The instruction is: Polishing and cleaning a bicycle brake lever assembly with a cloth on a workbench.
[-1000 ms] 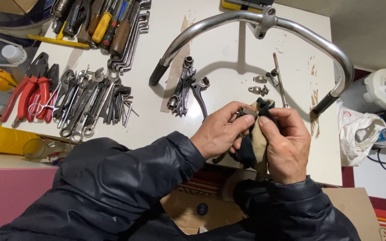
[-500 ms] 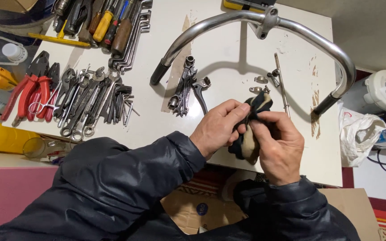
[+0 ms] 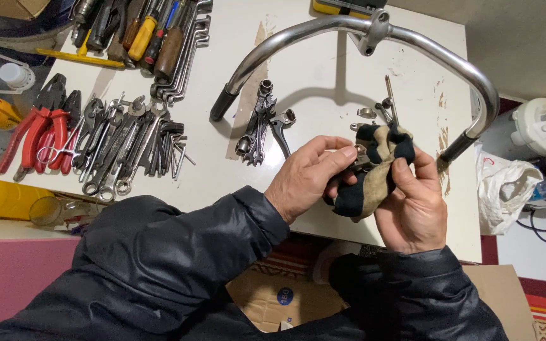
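Left hand (image 3: 308,180) pinching a small metal part (image 3: 360,163), right hand (image 3: 412,205) gripping a black-and-tan rag (image 3: 374,167) wrapped around it, both close together above white table (image 3: 323,82), chrome handlebar (image 3: 412,44) beyond, wrenches (image 3: 259,123) nearby.

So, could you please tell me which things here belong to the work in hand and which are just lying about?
In hand:
- left hand holding a small metal part
- right hand holding the black-and-tan rag around it

Lying about:
- chrome handlebar
- spanners
- red pliers
- screwdrivers
- hex keys
- white table
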